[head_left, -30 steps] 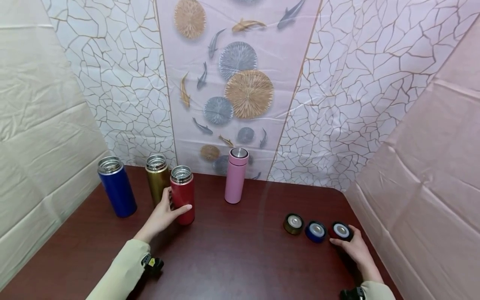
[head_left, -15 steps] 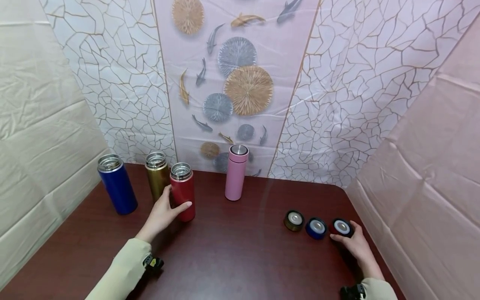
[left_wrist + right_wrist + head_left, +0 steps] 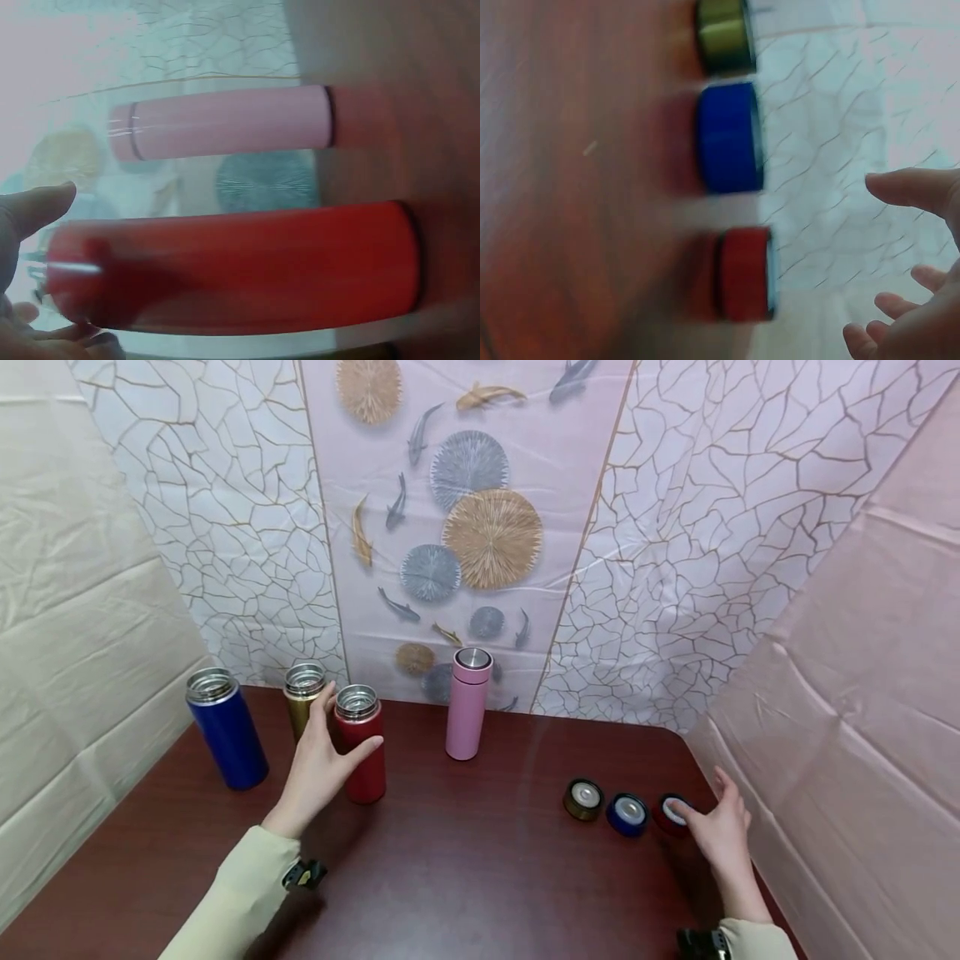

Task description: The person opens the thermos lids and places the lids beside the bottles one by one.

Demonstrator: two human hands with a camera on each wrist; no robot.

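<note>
Left hand (image 3: 317,770) and right hand (image 3: 722,833) loose, grasping nothing; red cylindrical metal-rimmed bottle (image 3: 367,778) still lidless at left, round red-and-black lid (image 3: 747,274) at right.

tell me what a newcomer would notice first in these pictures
Most likely the red bottle, standing uncapped beside the left hand, with the gold bottle and blue bottle farther left. The pink bottle, the only one capped, stands near the middle. On the right, a gold lid, blue lid and red lid form a row, the right hand near the last.
</note>
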